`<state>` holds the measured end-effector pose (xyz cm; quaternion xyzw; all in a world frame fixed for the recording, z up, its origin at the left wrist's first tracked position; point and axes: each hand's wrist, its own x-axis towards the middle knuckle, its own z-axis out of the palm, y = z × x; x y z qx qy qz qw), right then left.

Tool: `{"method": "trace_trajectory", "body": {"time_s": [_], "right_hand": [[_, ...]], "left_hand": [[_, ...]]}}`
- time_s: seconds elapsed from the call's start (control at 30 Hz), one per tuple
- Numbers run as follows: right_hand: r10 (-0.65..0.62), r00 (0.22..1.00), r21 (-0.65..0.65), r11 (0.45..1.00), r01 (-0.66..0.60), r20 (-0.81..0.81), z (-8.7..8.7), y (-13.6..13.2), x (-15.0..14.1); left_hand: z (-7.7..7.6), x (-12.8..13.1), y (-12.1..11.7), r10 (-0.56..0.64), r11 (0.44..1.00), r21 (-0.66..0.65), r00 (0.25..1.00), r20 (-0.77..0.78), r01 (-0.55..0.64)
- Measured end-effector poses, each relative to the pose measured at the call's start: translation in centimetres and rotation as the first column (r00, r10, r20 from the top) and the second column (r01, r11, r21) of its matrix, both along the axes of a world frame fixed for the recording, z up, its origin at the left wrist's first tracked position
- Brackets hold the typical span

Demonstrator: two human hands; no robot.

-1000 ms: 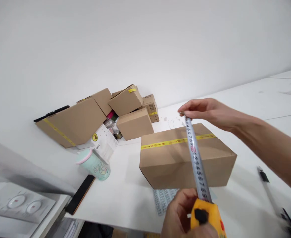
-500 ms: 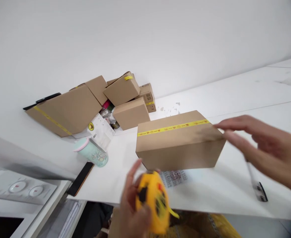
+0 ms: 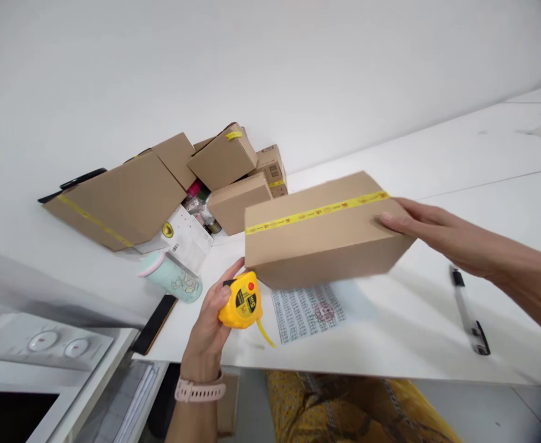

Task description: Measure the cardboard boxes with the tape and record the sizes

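A brown cardboard box (image 3: 316, 237) with a strip of yellow printed tape across its top is raised a little above the white table. My right hand (image 3: 418, 218) grips its right end, thumb on top and fingers behind. My left hand (image 3: 217, 307), with a pink watch band at the wrist, is closed around a yellow tape measure (image 3: 242, 301); its blade is drawn in and a yellow strap dangles. The fingertips of that hand are against the box's left end. Beneath the box lies a printed sheet (image 3: 298, 314), partly covered. A pen with a black cap (image 3: 468, 314) rests right of it.
Several cardboard boxes (image 3: 122, 197) are piled against the wall at the back left. Before them stand a white carton (image 3: 187, 240), a mint tumbler (image 3: 173, 277) and a dark flat object (image 3: 154, 323). A white appliance with knobs (image 3: 58, 341) is at lower left.
The tape blade went from stretched across the box to drawn in. My right hand left the blade's end and took hold of the box, which rose off the table. My left hand moved left.
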<state>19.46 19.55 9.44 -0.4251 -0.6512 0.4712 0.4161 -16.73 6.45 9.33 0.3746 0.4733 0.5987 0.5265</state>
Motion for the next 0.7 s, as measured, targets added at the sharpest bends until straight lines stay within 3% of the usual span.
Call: {"method": "trace_trajectory", "body": {"time_s": [0.1,0.17,0.27,0.43,0.57,0.7], "right_hand": [[0.086,0.989,0.211,0.976,-0.060,-0.119,1.2,0.8,-0.3],[0.121,0.976,0.308,0.949,-0.062,-0.178,0.8,1.9,-0.7],[0.140,0.964,0.367,0.929,-0.048,-0.227,-1.6,4.2,-1.4],[0.035,0.985,0.315,0.949,0.021,-0.170,-6.8,7.5,-1.8],[-0.039,0.994,0.295,0.953,0.068,-0.101,-9.4,8.2,-1.9],[-0.149,0.987,0.306,0.938,0.162,-0.064,-11.7,8.0,-1.9]], "left_hand": [[1.1,0.1,1.2,-0.063,0.988,0.135,0.994,-0.094,0.075],[0.9,0.1,2.6,-0.089,0.977,0.180,0.984,-0.154,0.117],[-1.1,0.0,5.5,-0.133,0.974,0.155,0.972,-0.194,0.164],[-5.4,-0.1,9.3,-0.201,0.975,0.054,0.963,-0.178,0.214],[-7.5,0.0,10.2,-0.202,0.978,0.012,0.962,-0.183,0.207],[-8.2,0.1,9.8,-0.196,0.981,-0.035,0.957,-0.213,0.193]]}}
